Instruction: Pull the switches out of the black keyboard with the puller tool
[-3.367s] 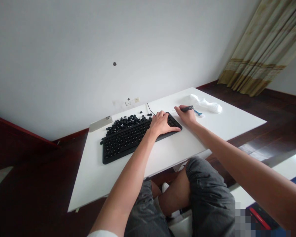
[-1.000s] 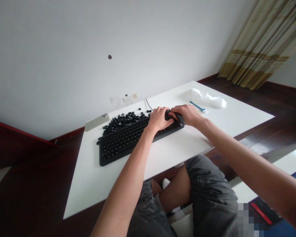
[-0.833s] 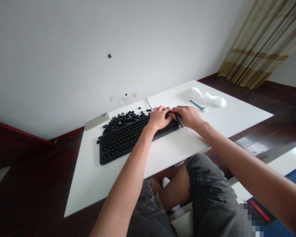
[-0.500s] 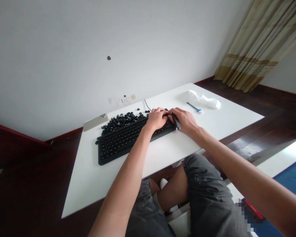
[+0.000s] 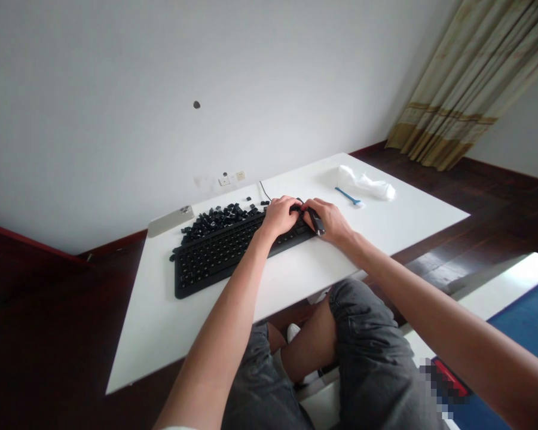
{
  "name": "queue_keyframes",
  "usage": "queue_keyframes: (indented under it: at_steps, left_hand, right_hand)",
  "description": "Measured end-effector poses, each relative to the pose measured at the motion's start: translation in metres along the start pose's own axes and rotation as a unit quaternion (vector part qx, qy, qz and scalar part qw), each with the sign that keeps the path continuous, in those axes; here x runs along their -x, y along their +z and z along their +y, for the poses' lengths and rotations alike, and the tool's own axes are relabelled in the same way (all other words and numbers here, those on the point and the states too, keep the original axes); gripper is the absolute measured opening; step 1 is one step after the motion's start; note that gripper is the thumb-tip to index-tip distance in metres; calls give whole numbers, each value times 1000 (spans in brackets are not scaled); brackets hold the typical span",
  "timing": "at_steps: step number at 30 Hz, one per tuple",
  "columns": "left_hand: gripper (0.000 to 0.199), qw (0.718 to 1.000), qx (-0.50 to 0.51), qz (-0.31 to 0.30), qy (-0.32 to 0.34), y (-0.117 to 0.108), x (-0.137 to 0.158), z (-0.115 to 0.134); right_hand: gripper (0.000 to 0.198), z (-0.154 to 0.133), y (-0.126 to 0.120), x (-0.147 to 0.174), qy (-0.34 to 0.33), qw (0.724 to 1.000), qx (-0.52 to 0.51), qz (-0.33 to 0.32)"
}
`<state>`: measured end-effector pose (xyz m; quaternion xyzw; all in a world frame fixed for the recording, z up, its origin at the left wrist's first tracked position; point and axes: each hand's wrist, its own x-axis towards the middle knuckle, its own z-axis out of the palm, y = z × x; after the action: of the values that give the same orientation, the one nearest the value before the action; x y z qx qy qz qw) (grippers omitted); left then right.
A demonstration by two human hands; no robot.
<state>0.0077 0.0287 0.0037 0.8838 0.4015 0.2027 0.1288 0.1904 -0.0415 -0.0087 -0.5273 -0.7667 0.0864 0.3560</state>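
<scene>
Both hands (image 5: pixel 281 216) — at the black keyboard (image 5: pixel 219 252)

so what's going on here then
The right hand grips a dark tool at the right end of a black keyboard; the left hand is beside it, though what its fingertips hold is unclear. Small black pieces, apparently loose keycaps, lie heaped behind the keyboard. A blue brush and white bag lie rightward on the table.
</scene>
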Motion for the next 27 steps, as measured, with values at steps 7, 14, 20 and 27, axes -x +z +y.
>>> queue_keyframes:
  at_steps: [7, 14, 20, 27]
  left_hand:
    - [23, 1000, 3, 10, -13, 0, 1, 2]
    - [24, 1000, 4, 11, -4, -1, 1, 1]
    - [26, 1000, -9, 23, -1, 1, 2, 3]
    - [27, 1000, -11, 19, -9, -1, 1, 4]
  right_hand:
    - [20, 3, 0, -2, -6, 1000, 2, -4]
    - [17, 12, 2, -6, -39, 999, -20, 1]
    - [16, 23, 1, -12, -55, 998, -24, -13]
    - [17, 25, -10, -23, -74, 996, -3, -59]
